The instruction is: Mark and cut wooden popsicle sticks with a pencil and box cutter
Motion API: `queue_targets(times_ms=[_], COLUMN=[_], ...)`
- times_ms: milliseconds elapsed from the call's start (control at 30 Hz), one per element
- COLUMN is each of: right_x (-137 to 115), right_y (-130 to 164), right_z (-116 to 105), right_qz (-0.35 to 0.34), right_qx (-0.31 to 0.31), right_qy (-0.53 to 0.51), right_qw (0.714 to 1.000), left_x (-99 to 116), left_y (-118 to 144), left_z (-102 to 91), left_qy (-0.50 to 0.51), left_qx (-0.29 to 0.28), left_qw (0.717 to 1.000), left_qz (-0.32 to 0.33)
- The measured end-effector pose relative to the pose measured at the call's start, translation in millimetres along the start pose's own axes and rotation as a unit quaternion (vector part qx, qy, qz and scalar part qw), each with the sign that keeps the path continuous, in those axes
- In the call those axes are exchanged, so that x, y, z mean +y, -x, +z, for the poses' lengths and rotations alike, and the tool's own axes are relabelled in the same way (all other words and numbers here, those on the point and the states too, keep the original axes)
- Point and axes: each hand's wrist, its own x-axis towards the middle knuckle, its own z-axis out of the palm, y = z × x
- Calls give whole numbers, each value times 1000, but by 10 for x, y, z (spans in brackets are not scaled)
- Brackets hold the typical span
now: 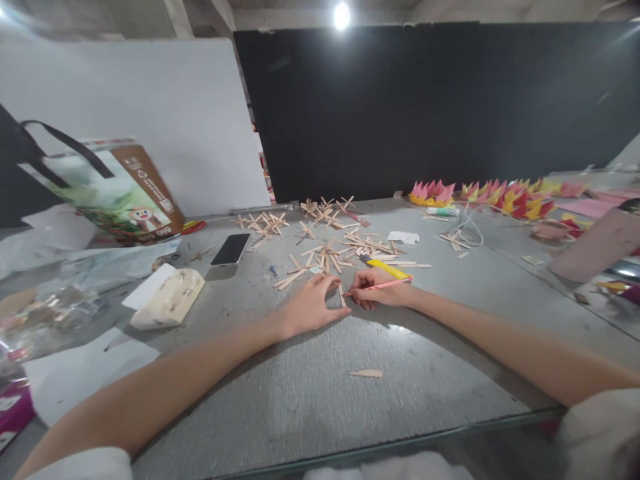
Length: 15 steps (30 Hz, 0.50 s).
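Observation:
My left hand (315, 305) holds a narrow wooden craft stick (342, 295) by its ends, between thumb and fingers, at the tabletop. Closed round a pink pencil (384, 285), my right hand (373, 288) has the tip at the stick's edge. Just behind that hand lies a yellow utility knife (390, 269). A pile of loose craft sticks (367, 245) spreads beyond both hands. Nearer to me is a single pointed piece of stick (367, 373).
Left of the sticks lie a phone (231, 250) and a tissue pack (170, 300). A printed bag (125, 193) stands at the back left. Pink and yellow folded paper crowns (433, 193), a glue stick (443, 211) and a white cable (473, 227) are at the right.

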Motion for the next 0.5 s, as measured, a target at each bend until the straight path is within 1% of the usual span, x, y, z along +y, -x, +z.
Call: queue_targets(times_ms=[67, 200, 267, 500], right_x=[-14, -32, -32, 40], right_y=[2, 2, -1, -34], right_z=[-1, 3, 5, -3], right_qz=[4, 12, 13, 15], right_qx=[-6, 7, -1, 6], right_qy=[3, 0, -2, -12], right_qw=[1000, 1000, 1000, 1000], left_x=[6, 4, -7, -59], left_y=[0, 2, 3, 8], left_z=[1, 2, 4, 31], left_qy=[-1, 7, 7, 9], left_qx=[2, 2, 3, 6], left_qw=[1000, 1000, 1000, 1000], left_qz=[3, 6, 8, 4])
